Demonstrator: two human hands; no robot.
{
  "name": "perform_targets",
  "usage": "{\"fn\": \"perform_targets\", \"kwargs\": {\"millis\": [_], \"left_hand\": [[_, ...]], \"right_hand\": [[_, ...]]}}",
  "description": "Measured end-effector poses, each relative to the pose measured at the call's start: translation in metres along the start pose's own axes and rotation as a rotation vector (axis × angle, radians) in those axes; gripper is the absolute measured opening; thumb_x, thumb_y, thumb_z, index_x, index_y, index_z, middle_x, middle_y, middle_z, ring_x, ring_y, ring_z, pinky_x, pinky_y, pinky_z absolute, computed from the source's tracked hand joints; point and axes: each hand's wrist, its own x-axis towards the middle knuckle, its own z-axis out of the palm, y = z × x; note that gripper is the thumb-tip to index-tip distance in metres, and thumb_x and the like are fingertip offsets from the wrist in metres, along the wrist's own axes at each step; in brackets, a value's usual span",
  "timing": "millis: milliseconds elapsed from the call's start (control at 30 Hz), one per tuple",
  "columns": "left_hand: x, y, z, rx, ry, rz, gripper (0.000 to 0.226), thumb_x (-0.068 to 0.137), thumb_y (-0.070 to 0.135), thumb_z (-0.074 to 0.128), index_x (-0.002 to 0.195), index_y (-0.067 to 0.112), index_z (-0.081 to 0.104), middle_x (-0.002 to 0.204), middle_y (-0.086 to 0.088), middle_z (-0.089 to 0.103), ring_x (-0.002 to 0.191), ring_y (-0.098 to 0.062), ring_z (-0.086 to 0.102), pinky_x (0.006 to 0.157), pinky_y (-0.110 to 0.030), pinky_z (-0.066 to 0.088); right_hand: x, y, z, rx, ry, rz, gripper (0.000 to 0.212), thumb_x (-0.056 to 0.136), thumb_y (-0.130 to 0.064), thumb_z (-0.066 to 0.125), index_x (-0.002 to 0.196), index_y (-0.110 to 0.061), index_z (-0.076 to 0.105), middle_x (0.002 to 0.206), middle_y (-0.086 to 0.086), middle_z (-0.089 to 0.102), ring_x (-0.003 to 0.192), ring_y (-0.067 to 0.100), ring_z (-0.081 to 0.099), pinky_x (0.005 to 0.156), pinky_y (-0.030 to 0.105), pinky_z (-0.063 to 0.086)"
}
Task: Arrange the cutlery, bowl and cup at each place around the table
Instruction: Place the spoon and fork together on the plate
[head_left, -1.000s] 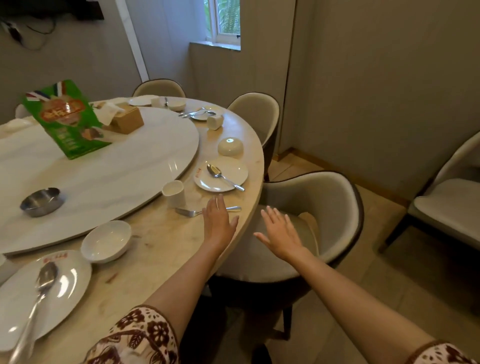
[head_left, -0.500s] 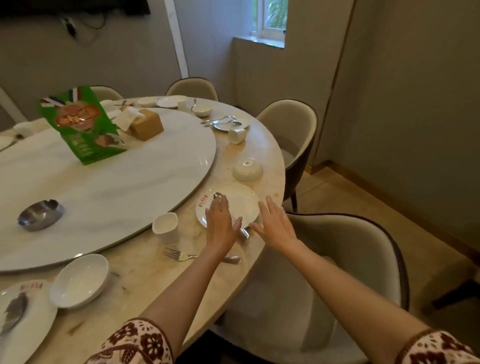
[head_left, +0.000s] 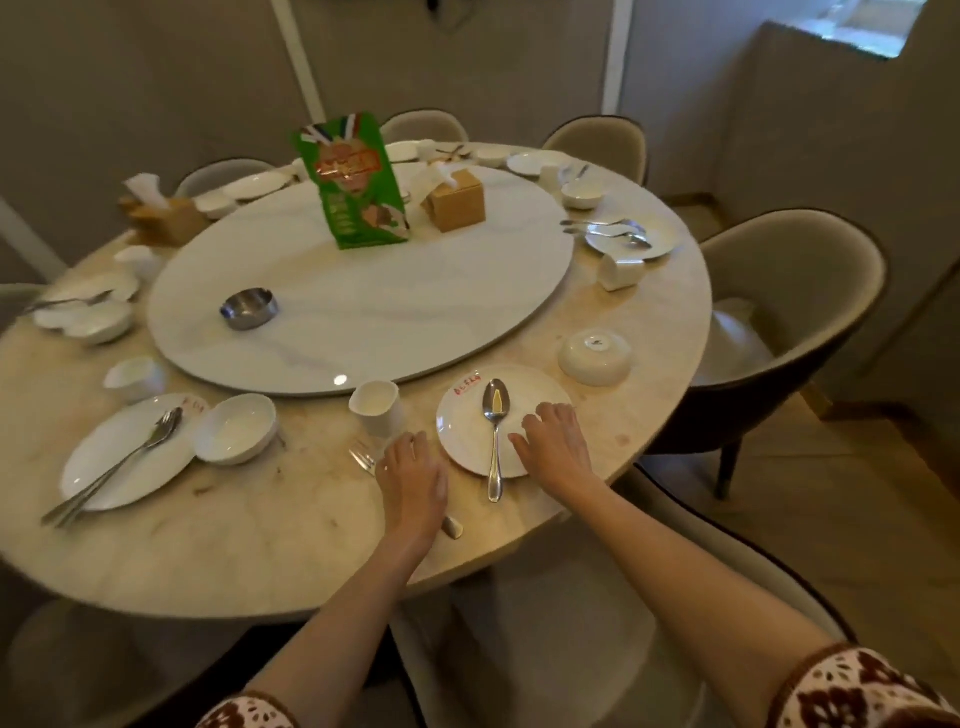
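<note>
Hands moved in from the table edge: left hand (head_left: 413, 480) laid flat on fork (head_left: 363, 459), right hand (head_left: 553, 447) spread on plate (head_left: 467, 441); straightening is begun.

Round stone bench (head_left: 270, 545) carrying a white marble turntable (head_left: 363, 322) at its centre. On the turntable: green menu card (head_left: 353, 182), upright, toward the far edge; brown tissue box (head_left: 457, 200) just beside it to the right; steel ashtray (head_left: 249, 309) near the left edge. Second tissue box (head_left: 166, 215) at the bench's far-left edge. Beige chairs (head_left: 789, 291) around the bench.
</note>
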Motion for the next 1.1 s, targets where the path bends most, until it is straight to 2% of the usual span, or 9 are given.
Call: {"fn": "perform_targets", "kwargs": {"millis": [100, 267, 433, 567, 667, 767, 867, 1000, 1100], "left_hand": [[-0.019, 0.001, -0.004, 0.092, -0.041, -0.195, 0.041, 0.088, 0.026, 0.057, 0.127, 0.015, 0.049, 0.127, -0.007, 0.049, 0.12, -0.025, 0.044, 0.096, -0.04, 0.037], [-0.027, 0.007, -0.009, 0.173, -0.053, -0.362, 0.036, 0.09, 0.033, 0.056, 0.12, 0.014, 0.049, 0.124, -0.008, 0.05, 0.11, -0.024, 0.047, 0.09, -0.039, 0.037], [-0.02, 0.016, -0.012, 0.104, -0.082, -0.61, 0.04, 0.09, 0.033, 0.057, 0.12, 0.008, 0.048, 0.118, -0.011, 0.059, 0.107, -0.028, 0.057, 0.093, -0.041, 0.036], [-0.015, 0.009, -0.009, 0.013, -0.057, -0.722, 0.03, 0.091, 0.03, 0.055, 0.112, 0.008, 0.052, 0.11, -0.01, 0.065, 0.102, -0.029, 0.062, 0.092, -0.041, 0.034], [-0.015, 0.005, -0.007, -0.053, -0.067, -0.77, 0.022, 0.092, 0.026, 0.054, 0.107, 0.01, 0.057, 0.105, -0.008, 0.069, 0.098, -0.028, 0.064, 0.092, -0.04, 0.035], [-0.011, 0.005, -0.012, -0.166, -0.076, -0.82, 0.021, 0.092, 0.019, 0.054, 0.108, 0.01, 0.062, 0.108, -0.009, 0.068, 0.101, -0.029, 0.064, 0.088, -0.039, 0.044], [-0.005, 0.006, -0.02, -0.26, -0.097, -0.89, 0.021, 0.089, 0.014, 0.057, 0.108, 0.008, 0.063, 0.11, -0.011, 0.067, 0.102, -0.031, 0.064, 0.078, -0.036, 0.049], [-0.001, 0.01, -0.028, -0.404, -0.11, -0.985, 0.017, 0.085, 0.013, 0.06, 0.1, 0.004, 0.061, 0.105, -0.014, 0.065, 0.097, -0.035, 0.064, 0.072, -0.034, 0.05], [-0.003, 0.013, -0.026, -0.454, -0.098, -1.028, 0.013, 0.079, 0.014, 0.063, 0.082, 0.005, 0.054, 0.094, -0.016, 0.068, 0.082, -0.035, 0.068, 0.073, -0.041, 0.059]], "right_hand": [[0.003, -0.013, 0.009, 0.054, -0.007, -0.06, 0.032, 0.098, -0.034, 0.047, 0.109, -0.009, 0.064, 0.113, 0.011, 0.06, 0.107, 0.029, 0.051, 0.103, 0.04, 0.034], [0.0, -0.026, 0.025, 0.084, 0.014, -0.067, 0.029, 0.095, -0.032, 0.051, 0.113, -0.009, 0.057, 0.109, 0.009, 0.06, 0.1, 0.027, 0.052, 0.101, 0.039, 0.036], [0.0, -0.021, 0.023, 0.077, 0.034, 0.006, 0.024, 0.098, -0.029, 0.048, 0.103, -0.01, 0.06, 0.104, 0.007, 0.059, 0.097, 0.024, 0.05, 0.09, 0.034, 0.037], [0.0, -0.019, 0.021, 0.087, 0.049, 0.09, 0.023, 0.096, -0.031, 0.051, 0.097, -0.01, 0.062, 0.098, 0.005, 0.06, 0.095, 0.023, 0.05, 0.084, 0.034, 0.036], [0.001, -0.019, 0.019, 0.125, -0.023, 0.183, 0.022, 0.096, -0.029, 0.052, 0.093, -0.01, 0.061, 0.094, 0.006, 0.061, 0.096, 0.026, 0.054, 0.083, 0.035, 0.036], [0.005, -0.019, 0.016, 0.286, -0.104, 0.289, 0.015, 0.093, -0.021, 0.056, 0.083, -0.01, 0.057, 0.086, 0.008, 0.063, 0.087, 0.027, 0.061, 0.073, 0.034, 0.043], [0.015, -0.012, 0.004, 0.457, -0.187, 0.399, 0.004, 0.088, -0.011, 0.059, 0.088, -0.007, 0.059, 0.083, 0.007, 0.058, 0.077, 0.024, 0.057, 0.064, 0.031, 0.043], [0.032, 0.005, -0.005, 0.605, -0.293, 0.471, 0.016, 0.077, -0.007, 0.071, 0.089, -0.001, 0.063, 0.085, 0.012, 0.066, 0.079, 0.029, 0.064, 0.065, 0.033, 0.052], [0.044, 0.018, -0.01, 0.714, -0.443, 0.491, 0.009, 0.076, 0.001, 0.073, 0.081, 0.005, 0.067, 0.067, 0.014, 0.066, 0.056, 0.024, 0.063, 0.065, 0.035, 0.056]]}}
